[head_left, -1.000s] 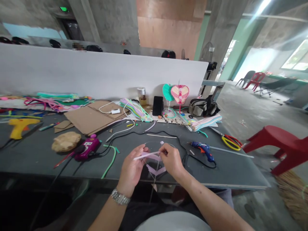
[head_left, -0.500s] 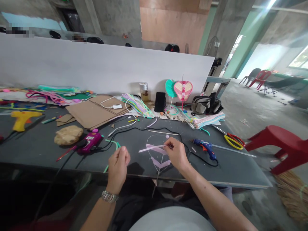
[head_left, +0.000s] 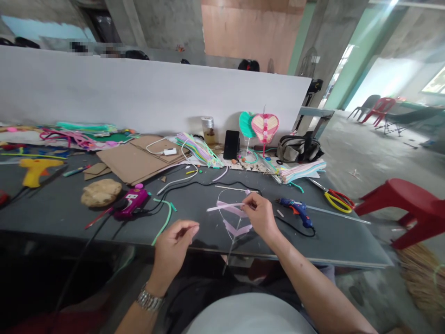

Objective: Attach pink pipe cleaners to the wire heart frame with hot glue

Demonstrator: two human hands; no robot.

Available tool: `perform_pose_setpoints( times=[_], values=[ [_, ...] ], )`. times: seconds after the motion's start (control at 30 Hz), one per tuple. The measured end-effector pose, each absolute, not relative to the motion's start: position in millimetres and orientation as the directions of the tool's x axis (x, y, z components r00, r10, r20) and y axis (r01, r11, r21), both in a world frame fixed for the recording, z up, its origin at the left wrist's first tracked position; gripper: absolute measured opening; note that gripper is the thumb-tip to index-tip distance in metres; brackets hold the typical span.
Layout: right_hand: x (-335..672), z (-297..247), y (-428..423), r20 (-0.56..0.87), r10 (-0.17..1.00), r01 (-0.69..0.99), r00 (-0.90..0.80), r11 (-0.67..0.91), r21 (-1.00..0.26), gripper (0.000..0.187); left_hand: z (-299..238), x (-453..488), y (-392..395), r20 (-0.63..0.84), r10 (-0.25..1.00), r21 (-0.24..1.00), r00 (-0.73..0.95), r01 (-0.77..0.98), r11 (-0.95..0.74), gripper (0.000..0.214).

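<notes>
A dark workbench (head_left: 342, 246) runs before a white partition (head_left: 139, 93), with a red plastic chair (head_left: 406, 204) at right. Supplies are banked along the back of the bench, apparently to keep the front free for handwork: cardboard sheets (head_left: 139, 157), a bundle of coloured strips (head_left: 198, 149) and a finished heart-shaped fan (head_left: 264, 126). Tools lie within easy reach: a blue glue gun (head_left: 295, 207) just beyond the right hand (head_left: 260, 218), and scissors (head_left: 335, 200) farther right. The wire frame (head_left: 218, 206) stands near the bench's front edge, between the hands, seemingly held up for close work. Its pink strip (head_left: 225, 207) crosses the loop. The right thumb and forefinger (head_left: 248, 200) are pinched closed near the strip's end, the other fingers curled. The left hand (head_left: 175, 250) hangs apart, fingers half open and holding nothing, near a green pipe cleaner (head_left: 166, 220).
</notes>
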State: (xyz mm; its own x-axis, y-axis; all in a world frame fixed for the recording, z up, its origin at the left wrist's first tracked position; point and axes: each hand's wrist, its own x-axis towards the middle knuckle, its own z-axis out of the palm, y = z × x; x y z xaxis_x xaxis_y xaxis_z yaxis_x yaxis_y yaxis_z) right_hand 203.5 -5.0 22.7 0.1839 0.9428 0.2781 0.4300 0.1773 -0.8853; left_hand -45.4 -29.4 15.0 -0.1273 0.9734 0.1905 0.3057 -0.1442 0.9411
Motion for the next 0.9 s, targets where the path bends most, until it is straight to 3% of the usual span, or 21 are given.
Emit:
perform_pose_setpoints(
  times=[0.37,0.5,0.73,0.9],
  values=[
    [206,27,-4,0.288,0.940,0.410,0.183,0.194,-0.891,0.009,7,-42,-33,0.229,0.970,0.908,-0.080,0.376,-0.183,0.025],
    [207,29,-4,0.287,0.941,0.392,0.177,0.201,-0.898,0.009,12,-41,-32,0.222,0.966,0.957,-0.132,0.218,-0.190,0.016],
    [211,31,-6,0.294,0.938,0.401,0.185,0.202,-0.894,0.014,14,-38,-30,0.062,0.983,0.993,-0.172,-0.091,-0.079,0.017],
    [212,30,-4,0.291,0.936,0.404,0.197,0.193,-0.894,0.014,6,-38,-28,0.010,0.981,0.982,-0.192,-0.184,-0.046,0.010]
  ],
)
